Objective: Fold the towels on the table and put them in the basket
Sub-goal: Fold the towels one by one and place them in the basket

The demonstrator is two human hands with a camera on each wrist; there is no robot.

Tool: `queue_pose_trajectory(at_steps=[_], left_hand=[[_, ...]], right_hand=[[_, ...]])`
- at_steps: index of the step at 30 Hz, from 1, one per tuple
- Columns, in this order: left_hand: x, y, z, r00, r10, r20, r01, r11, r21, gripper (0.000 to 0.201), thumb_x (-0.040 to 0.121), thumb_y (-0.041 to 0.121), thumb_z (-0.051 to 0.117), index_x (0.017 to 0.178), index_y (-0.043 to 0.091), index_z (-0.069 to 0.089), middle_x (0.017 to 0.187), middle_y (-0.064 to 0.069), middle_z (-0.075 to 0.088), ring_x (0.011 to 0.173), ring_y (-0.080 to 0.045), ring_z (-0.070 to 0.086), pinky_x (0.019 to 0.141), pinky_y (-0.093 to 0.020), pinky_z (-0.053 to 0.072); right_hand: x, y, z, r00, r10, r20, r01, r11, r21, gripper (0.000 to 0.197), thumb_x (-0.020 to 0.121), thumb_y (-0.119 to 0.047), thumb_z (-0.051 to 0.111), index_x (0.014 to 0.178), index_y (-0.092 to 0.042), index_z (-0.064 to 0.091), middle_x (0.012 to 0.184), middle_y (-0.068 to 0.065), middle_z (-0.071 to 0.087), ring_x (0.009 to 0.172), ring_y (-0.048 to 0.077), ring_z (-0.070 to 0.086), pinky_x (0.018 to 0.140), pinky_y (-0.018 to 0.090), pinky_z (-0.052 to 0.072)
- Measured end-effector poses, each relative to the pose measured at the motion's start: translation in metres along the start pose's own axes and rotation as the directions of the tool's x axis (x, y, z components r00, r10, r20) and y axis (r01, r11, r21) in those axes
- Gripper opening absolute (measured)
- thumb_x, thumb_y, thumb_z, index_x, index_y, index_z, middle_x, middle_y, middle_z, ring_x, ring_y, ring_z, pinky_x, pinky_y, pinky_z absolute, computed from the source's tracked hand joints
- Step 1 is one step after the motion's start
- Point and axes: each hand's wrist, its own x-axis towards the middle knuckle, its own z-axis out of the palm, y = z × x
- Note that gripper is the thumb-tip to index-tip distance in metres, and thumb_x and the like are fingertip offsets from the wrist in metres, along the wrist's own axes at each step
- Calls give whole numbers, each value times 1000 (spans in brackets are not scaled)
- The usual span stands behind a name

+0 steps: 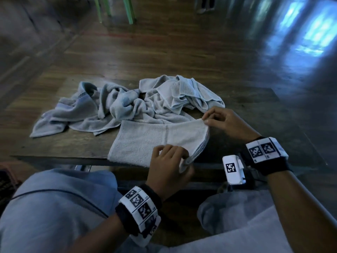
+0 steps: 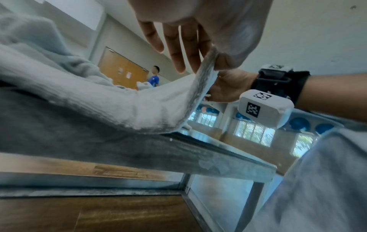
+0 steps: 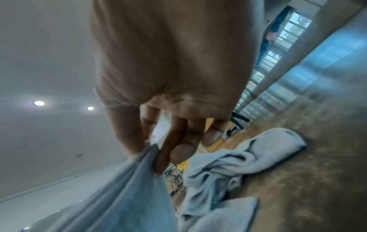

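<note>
We sat at a dark wooden table [image 1: 164, 57] in a large room with a glossy wood floor [image 1: 300, 33], windows [image 2: 252, 133] along the far wall and wooden doors [image 2: 121, 70]. On the near edge of the table lay a partly folded white towel [image 1: 145, 141]; our left hand [image 1: 167, 167] pinched its near right corner and our right hand [image 1: 224, 123] pinched its far right corner. Behind it, a crumpled heap of towels [image 1: 127, 103] spread leftward. A dark basket [image 1: 7, 183] showed at the near left, its contents unclear.
</note>
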Motion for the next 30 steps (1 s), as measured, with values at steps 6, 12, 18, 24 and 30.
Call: queue_pose_trajectory(at_steps=[6,12,18,24,30], left_hand=[[-27,-26,-48,964,-229,-133,216,971,-104,14,81,36,56,84,23,55,80,10,60,73,-9,54,75,-32,39],[-55,-77,-76,883,-415,-219,356,897,-263,21,88,43,53,88,23,59,78,13,61,68,-2,56,61,-22,43],[-66,-112,-71,784,-599,-164,564,797,-216,32,81,55,41,87,27,54,85,13,49,84,-7,47,72,-27,38],[-63,-125,-69,661,-737,-138,714,675,-185,16,89,42,49,80,29,47,85,10,46,91,-12,41,81,-35,33],[-61,-133,-68,567,-820,-85,802,572,-171,13,93,38,46,84,28,47,94,9,48,101,-12,36,91,-39,22]], right_hand=[[35,-60,9,948,-24,318,32,999,-20,30,85,7,57,100,-19,62,100,12,65,89,12,62,83,21,50],[92,-114,60,915,-13,403,121,963,-242,21,83,-4,66,103,-10,66,81,11,65,71,4,59,67,16,49],[139,-119,112,907,27,420,167,893,-418,10,83,-16,67,91,-21,66,88,3,63,83,15,59,75,26,47],[158,-104,150,916,69,395,90,925,-370,19,87,-13,63,104,-5,66,90,2,63,84,12,56,64,8,43],[166,-84,174,955,65,289,76,889,-451,15,84,-21,65,98,-17,70,94,0,65,94,12,58,80,22,43]])
